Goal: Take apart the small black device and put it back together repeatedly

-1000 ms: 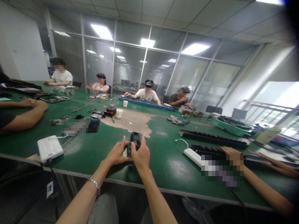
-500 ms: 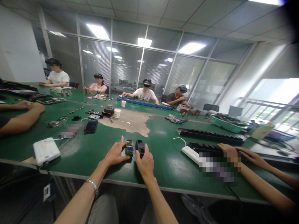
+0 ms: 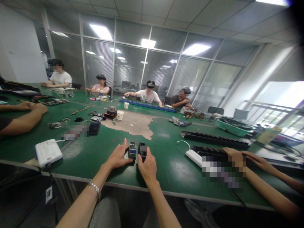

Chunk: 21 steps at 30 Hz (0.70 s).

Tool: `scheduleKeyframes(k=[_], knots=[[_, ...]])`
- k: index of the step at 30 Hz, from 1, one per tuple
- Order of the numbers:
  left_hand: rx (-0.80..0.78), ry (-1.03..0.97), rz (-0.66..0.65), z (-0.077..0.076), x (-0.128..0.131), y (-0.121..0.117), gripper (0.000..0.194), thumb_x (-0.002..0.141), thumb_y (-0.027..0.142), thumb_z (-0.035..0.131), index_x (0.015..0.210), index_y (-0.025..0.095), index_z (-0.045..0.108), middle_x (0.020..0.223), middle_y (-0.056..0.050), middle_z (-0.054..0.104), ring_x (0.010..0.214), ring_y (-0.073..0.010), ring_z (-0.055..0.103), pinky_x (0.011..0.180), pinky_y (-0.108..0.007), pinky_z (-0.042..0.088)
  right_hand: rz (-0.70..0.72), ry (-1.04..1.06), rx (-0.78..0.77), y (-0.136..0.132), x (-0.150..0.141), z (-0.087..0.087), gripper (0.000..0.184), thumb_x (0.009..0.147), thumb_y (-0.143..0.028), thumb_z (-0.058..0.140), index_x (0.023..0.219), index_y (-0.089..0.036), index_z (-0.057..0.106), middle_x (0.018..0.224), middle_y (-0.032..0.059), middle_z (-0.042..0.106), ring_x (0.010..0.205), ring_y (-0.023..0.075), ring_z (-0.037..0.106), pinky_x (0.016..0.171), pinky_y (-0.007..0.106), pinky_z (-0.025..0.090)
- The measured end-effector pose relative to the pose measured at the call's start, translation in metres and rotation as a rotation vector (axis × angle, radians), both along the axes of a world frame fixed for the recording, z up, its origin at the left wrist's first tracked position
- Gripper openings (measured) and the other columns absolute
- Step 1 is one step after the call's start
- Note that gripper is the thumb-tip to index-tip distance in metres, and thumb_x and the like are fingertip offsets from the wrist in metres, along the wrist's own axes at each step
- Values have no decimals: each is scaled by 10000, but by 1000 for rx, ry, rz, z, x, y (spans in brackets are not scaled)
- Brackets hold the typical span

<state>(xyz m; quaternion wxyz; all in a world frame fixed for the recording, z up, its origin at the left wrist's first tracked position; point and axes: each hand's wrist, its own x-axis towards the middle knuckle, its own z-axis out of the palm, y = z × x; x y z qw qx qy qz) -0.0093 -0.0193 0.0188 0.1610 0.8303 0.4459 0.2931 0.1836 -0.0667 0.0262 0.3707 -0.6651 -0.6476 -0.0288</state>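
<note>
No longer overlapping, the case [image 3: 142,150] is resting just off the board's [image 3: 132,152] three o'clock; right hand [image 3: 148,164] is gripping the case, left hand [image 3: 118,155] is spreading wide against the board, hold unclear; table [image 3: 171,164] is lying bare toward two, its edge running at six

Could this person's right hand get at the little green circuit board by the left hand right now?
Probably yes: the circuit board is close beside the black case, just a narrow gap away. The right hand is occupied with that case, though, and the left hand is around the board's other side.
</note>
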Motion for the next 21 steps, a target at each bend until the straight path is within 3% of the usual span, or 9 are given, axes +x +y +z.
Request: scheduleKeyframes(k=[5, 11, 21], knots=[[-2, -6, -2, 0, 0, 0, 1150, 776, 521, 663, 1486, 162, -168, 1430, -123, 461, 1342, -349, 350, 1092, -498, 233, -13, 127, 25, 6, -5, 17, 649, 899, -413, 485, 1418, -45, 358, 1220, 206, 588, 1069, 290, 581, 910, 378, 433], [10, -13, -17, 0, 0, 0, 1146, 787, 524, 660, 1481, 172, -181, 1455, -117, 429, 1365, -328, 324, 1125, -512, 179, 72, 173, 60, 10, -27, 40, 628, 901, -431, 491, 1406, -74, 385, 1208, 196, 597, 1101, 277, 577, 925, 367, 428], [23, -63, -49, -2, 0, 1, 1157, 796, 456, 657, 1449, 187, -258, 1409, -112, 483, 1343, -302, 368, 1135, -544, 159, 67, 100, 0, 10, -42, 35, 650, 908, -434, 496, 1414, -47, 368, 1153, 198, 624, 1032, 282, 610, 883, 350, 439]])
